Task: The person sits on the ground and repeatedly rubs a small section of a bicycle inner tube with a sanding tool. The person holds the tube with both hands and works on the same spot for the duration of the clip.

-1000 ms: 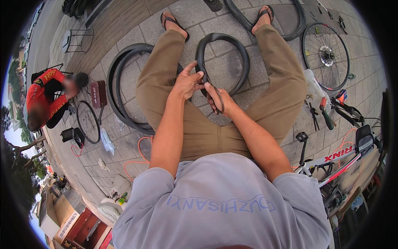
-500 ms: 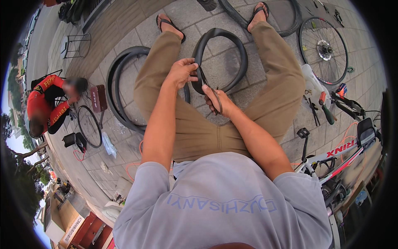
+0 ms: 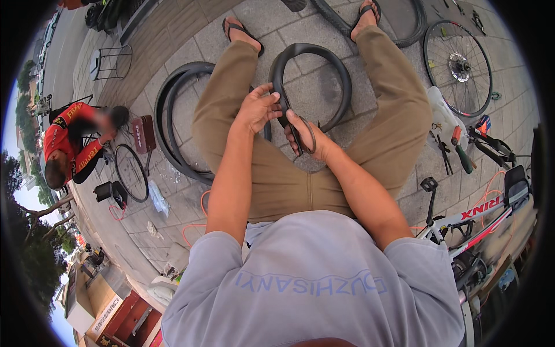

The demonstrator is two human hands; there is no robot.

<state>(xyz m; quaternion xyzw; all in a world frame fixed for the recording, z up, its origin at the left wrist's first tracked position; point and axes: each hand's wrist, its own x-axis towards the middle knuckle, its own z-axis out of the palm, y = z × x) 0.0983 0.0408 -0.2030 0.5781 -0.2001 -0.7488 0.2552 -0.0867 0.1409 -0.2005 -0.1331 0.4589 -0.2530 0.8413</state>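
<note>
While you sit with knees apart, your left hand (image 3: pixel 257 109) and right hand (image 3: pixel 306 139) meet on one black inner tube (image 3: pixel 324 63), both closed around its near end where the rubber is folded narrow. The left fingers curl over the tube from the left and press it against the thumb; the right hand pinches the folded strip just below that, with a thin loop of it sticking out past the right knuckles. Beyond your grips the tube opens into a slack ring that lies on the paving stones (image 3: pixel 254 17) between your two sandalled feet. Left of the tube, past your left leg, one large black tyre (image 3: pixel 167 115) lies flat. Right of the tube, past your right knee, one spoked wheel (image 3: pixel 458 66) lies on the stones, with a red-handled screwdriver (image 3: pixel 461 149) nearer you. Far left of the tube, one person in a red jersey (image 3: pixel 69 144) crouches beside a second, smaller spoked wheel (image 3: pixel 130 172).
</note>
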